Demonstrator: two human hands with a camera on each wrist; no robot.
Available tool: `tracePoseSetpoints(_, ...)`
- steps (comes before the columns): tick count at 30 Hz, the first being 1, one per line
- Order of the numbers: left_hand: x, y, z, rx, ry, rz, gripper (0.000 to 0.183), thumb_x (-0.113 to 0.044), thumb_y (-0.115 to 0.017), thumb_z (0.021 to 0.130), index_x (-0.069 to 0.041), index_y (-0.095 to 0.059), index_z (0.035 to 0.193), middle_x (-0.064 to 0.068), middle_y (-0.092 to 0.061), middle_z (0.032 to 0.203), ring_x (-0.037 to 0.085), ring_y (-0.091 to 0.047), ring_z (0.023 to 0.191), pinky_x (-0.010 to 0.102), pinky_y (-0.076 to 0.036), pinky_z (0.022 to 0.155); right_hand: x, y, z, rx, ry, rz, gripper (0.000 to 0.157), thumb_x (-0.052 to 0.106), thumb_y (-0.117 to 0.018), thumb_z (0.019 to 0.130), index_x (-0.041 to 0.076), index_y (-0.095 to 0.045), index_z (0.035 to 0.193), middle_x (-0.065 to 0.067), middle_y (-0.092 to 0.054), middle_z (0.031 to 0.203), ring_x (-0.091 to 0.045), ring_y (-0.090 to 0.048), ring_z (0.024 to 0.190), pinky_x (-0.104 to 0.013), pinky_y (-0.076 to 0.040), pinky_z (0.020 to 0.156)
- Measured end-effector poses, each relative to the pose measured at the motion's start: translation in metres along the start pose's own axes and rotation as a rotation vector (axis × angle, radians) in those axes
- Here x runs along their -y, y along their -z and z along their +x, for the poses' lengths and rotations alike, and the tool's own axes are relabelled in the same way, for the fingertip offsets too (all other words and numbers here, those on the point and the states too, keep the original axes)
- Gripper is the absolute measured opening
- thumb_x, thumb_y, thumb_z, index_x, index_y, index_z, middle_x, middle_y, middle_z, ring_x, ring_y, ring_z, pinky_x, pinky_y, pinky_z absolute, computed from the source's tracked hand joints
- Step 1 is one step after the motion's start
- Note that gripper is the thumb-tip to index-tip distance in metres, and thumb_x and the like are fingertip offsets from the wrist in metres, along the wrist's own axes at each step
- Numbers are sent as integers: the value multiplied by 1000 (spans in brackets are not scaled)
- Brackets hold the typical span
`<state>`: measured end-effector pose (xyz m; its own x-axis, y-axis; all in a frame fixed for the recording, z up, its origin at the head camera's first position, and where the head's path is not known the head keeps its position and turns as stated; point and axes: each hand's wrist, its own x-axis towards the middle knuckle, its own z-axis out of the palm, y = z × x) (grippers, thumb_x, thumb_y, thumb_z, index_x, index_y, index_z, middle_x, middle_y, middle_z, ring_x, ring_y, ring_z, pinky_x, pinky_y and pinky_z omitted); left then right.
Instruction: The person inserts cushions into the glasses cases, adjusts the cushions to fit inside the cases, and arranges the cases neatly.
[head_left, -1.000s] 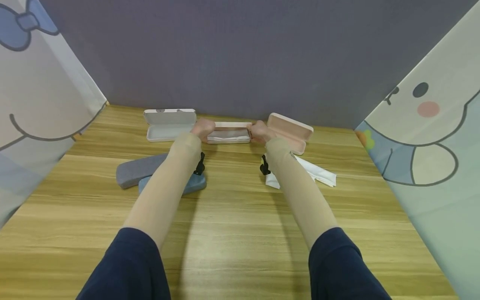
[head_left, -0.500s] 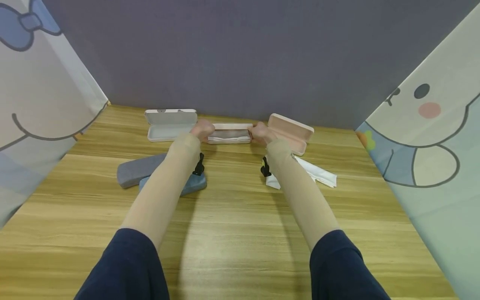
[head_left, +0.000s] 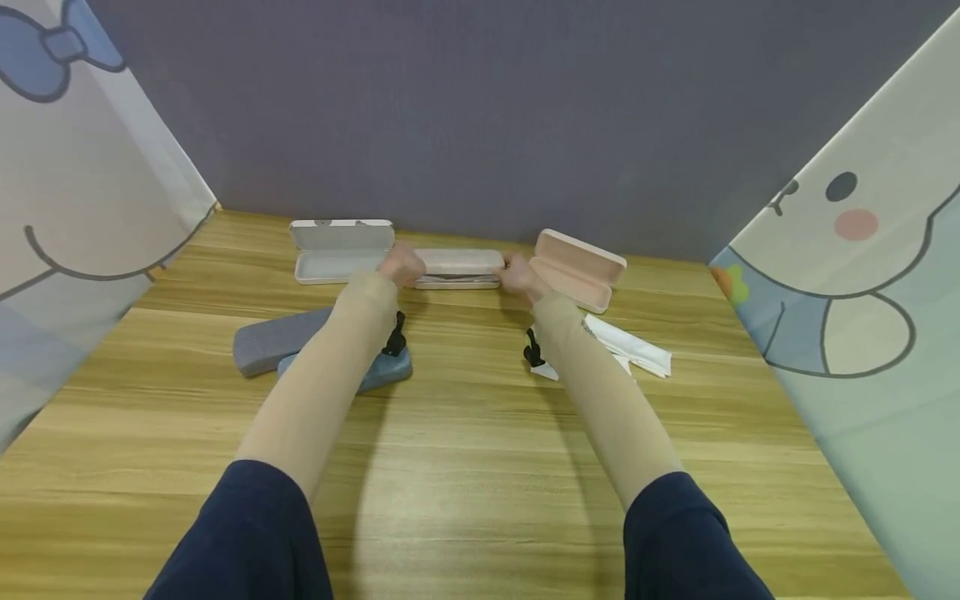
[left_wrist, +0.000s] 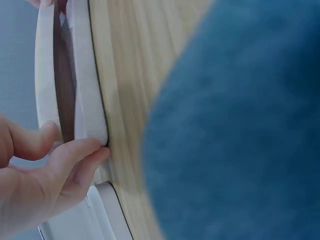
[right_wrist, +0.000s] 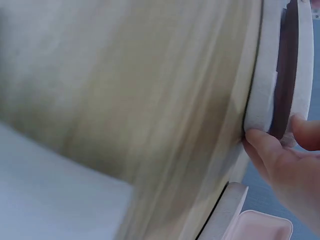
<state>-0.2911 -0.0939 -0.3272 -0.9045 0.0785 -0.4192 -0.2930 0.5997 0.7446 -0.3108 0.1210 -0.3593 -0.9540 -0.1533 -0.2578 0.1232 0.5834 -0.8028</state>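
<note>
In the head view a pale eyeglass case (head_left: 459,260) lies at the back of the table, its hinged lid lowered to a narrow gap. A whitish folded cloth (head_left: 457,279) shows inside. My left hand (head_left: 402,264) holds its left end; in the left wrist view the thumb (left_wrist: 47,135) is on the lid and the fingers (left_wrist: 80,150) are at the base. At the other end, my right hand (head_left: 517,273) grips the same way, with its thumb (right_wrist: 302,129) against the lid and a finger (right_wrist: 262,140) on the base corner in the right wrist view.
A white case (head_left: 341,265) stands opened to the left, a pink case (head_left: 573,275) to the right. A grey case (head_left: 273,340) and a blue case (head_left: 386,369) lie near the left forearm. White cloth (head_left: 637,348) lies by the right forearm. A grey panel (head_left: 480,125) rises behind.
The middle case's lid has swung down toward me, narrowing the gap and covering most of the cloth. Both hands have stayed at its ends.
</note>
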Motion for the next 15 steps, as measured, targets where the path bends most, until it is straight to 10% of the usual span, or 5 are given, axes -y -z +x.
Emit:
tracePoseSetpoints(9,3,-6,4,-127,49,210,19,6,-37,85,-5,-45,72,12,-52,83,8,-27,45,20,-30,42,-5,-2,-1,-13,-8,-59,41,10,-50,99,-4,-48,137,-20,-54,132,-17,-48,89,-23,-39,73)
tracePoseSetpoints(15,-1,-8,3,-137,49,199,16,7,-39,82,-5,-44,73,7,-45,73,6,-29,43,19,-30,40,-2,3,-9,-59,-49,-44,44,10,-56,95,-5,-50,136,-21,-51,140,-28,-47,126,-36,-42,106)
